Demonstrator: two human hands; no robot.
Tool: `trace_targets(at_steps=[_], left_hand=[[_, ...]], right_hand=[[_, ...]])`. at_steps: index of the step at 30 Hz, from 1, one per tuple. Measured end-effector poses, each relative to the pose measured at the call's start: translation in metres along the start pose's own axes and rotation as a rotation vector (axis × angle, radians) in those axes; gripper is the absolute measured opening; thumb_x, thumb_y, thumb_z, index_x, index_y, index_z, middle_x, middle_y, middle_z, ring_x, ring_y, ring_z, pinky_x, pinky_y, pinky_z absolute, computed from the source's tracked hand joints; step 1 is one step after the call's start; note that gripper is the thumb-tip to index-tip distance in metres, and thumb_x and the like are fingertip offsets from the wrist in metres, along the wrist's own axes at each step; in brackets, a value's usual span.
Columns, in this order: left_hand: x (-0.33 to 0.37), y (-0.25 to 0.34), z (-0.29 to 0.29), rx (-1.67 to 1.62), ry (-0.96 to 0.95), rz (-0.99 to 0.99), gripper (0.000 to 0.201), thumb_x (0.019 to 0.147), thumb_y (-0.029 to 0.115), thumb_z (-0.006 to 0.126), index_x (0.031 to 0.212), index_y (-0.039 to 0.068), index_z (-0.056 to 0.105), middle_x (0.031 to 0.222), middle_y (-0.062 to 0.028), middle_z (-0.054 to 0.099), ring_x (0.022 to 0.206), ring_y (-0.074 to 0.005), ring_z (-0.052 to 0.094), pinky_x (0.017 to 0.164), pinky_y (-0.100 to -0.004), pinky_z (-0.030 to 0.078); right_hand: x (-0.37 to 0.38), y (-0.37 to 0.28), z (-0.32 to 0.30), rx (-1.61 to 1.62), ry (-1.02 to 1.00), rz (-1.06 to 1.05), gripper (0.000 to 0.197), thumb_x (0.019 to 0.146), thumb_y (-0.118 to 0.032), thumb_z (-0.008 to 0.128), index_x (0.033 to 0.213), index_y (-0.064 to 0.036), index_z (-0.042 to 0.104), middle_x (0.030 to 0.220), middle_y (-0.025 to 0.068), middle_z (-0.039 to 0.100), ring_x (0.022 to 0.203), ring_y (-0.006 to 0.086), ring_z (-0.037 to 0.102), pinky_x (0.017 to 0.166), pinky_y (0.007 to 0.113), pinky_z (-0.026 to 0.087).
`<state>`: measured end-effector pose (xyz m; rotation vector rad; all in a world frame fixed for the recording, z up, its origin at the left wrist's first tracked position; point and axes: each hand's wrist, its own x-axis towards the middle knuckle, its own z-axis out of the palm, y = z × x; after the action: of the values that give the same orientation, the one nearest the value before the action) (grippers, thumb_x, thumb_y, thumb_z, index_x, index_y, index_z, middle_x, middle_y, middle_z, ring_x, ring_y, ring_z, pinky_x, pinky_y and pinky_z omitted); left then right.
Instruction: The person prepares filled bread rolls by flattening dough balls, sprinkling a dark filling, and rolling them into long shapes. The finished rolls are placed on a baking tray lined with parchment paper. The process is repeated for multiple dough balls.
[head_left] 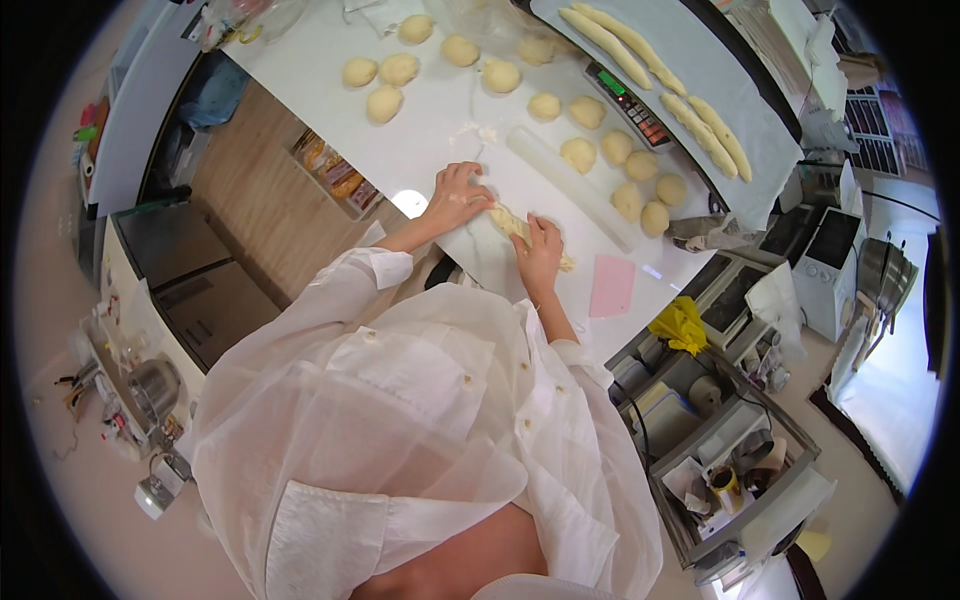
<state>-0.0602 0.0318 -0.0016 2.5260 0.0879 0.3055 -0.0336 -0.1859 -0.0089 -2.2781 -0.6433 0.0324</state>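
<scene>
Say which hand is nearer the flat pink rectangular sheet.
Right. The right hand is just left of the pink sheet; the left hand is farther, at the left end of the pale dough strip.

Seen from here, wood-grain floor point(235, 165) extends at left, bordered by a dark cabinet point(185, 243). A steel bowl point(153, 387) sits farther left. At right, a white dial-fronted appliance point(832, 272) stands near a metal pan point(884, 275); a crumpled yellow bag point(681, 325) lies nearer.
</scene>
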Motion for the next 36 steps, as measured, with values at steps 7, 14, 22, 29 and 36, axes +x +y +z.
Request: trace_targets(at_steps=[7,14,22,29,36], left_hand=[[0.0,-0.003,0.022,-0.202,-0.236,0.217,0.015,0.077,0.022,0.07,0.09,0.017,0.074,0.099,0.0033,0.068,0.106,-0.0189,0.054,0.098,-0.0388,0.037],[0.001,0.0,0.027,-0.201,-0.156,0.255,0.014,0.076,0.02,0.071,0.088,0.014,0.074,0.094,0.0015,0.068,0.099,-0.0193,0.057,0.091,-0.0372,0.042],[0.0,0.011,0.04,-0.146,-0.254,0.352,0.015,0.077,0.026,0.073,0.087,0.014,0.073,0.092,0.0009,0.068,0.097,-0.0185,0.057,0.091,-0.0368,0.042],[0.001,0.037,0.022,-0.141,-0.084,0.233,0.016,0.079,0.03,0.07,0.088,0.017,0.074,0.095,0.0027,0.068,0.096,-0.0163,0.058,0.099,-0.043,0.034],[0.006,0.041,0.045,-0.086,-0.29,0.224,0.017,0.081,0.031,0.068,0.09,0.018,0.074,0.098,0.005,0.068,0.098,-0.0145,0.057,0.104,-0.0444,0.03]], right_hand=[[0.008,-0.005,0.001,-0.024,-0.043,-0.023,0.026,0.071,-0.017,0.077,0.094,-0.0067,0.071,0.095,0.0018,0.061,0.094,0.0225,0.055,0.082,0.038,0.042],[0.015,0.002,-0.001,0.0,-0.041,-0.001,0.016,0.074,-0.016,0.075,0.087,-0.006,0.072,0.085,0.0023,0.061,0.087,0.0224,0.055,0.078,0.036,0.041],[-0.007,0.021,-0.018,-0.092,0.011,-0.01,0.013,0.074,-0.014,0.075,0.085,-0.0067,0.072,0.086,0.0013,0.063,0.087,0.0212,0.056,0.077,0.034,0.043],[-0.019,0.024,-0.034,0.054,0.268,0.081,0.011,0.074,-0.009,0.074,0.082,-0.0025,0.07,0.081,0.005,0.061,0.08,0.0248,0.055,0.071,0.037,0.045],[-0.021,0.038,-0.041,0.083,0.201,0.076,0.011,0.072,-0.004,0.074,0.081,-0.0006,0.069,0.081,0.0079,0.061,0.081,0.0267,0.056,0.072,0.037,0.046]])
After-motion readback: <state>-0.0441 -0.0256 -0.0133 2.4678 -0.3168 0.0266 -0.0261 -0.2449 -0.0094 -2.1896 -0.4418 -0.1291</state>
